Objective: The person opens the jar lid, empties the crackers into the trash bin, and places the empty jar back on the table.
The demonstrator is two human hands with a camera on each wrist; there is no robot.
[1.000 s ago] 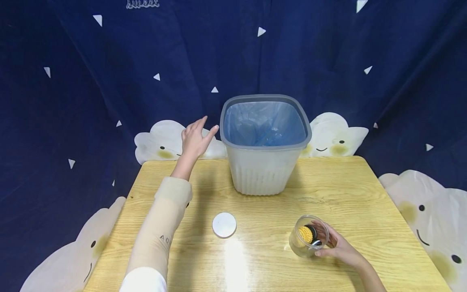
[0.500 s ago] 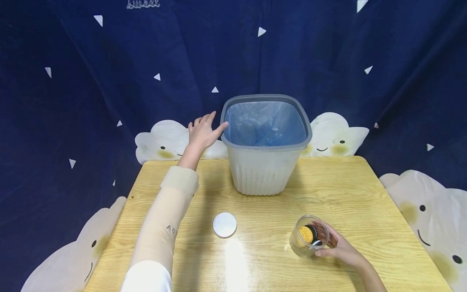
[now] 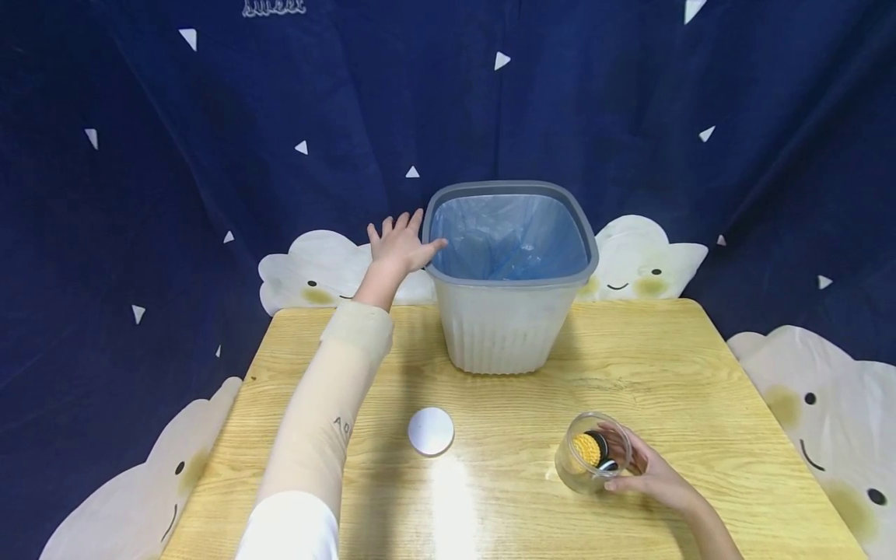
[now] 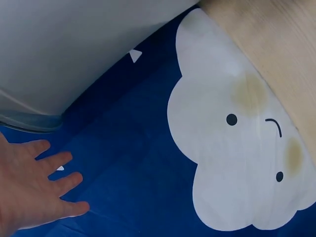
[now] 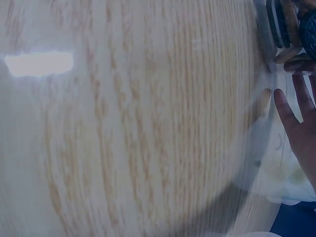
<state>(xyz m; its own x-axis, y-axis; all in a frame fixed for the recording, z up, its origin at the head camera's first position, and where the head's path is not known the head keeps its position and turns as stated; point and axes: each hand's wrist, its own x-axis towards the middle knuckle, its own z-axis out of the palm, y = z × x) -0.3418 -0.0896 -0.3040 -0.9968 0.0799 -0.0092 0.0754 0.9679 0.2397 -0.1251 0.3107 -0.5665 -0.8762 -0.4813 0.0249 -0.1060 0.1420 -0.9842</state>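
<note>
My left hand (image 3: 400,247) reaches out with spread fingers beside the left rim of a whitish bin (image 3: 507,327). Its thumb overlaps the grey rim in the head view; whether it touches, I cannot tell. In the left wrist view the fingers (image 4: 61,186) lie apart with nothing between them. At the right of the table my right hand (image 3: 658,478) grips a clear plastic cup (image 3: 577,476) from its right side. The cup holds a yellow ridged round piece (image 3: 586,449) and black-and-white round pieces like sandwich cookies (image 3: 607,467). Most of its fingers are behind the cup.
A white round disc (image 3: 431,432) lies on the wooden table (image 3: 504,498) between the arms. Blue plastic film (image 3: 483,225) lines the bin. Behind the table hangs a dark blue curtain (image 3: 350,93) with white triangles and clouds.
My left hand has moved right to the bin's rim, its fingers spreading wider. The right hand and the cup have stayed in place.
</note>
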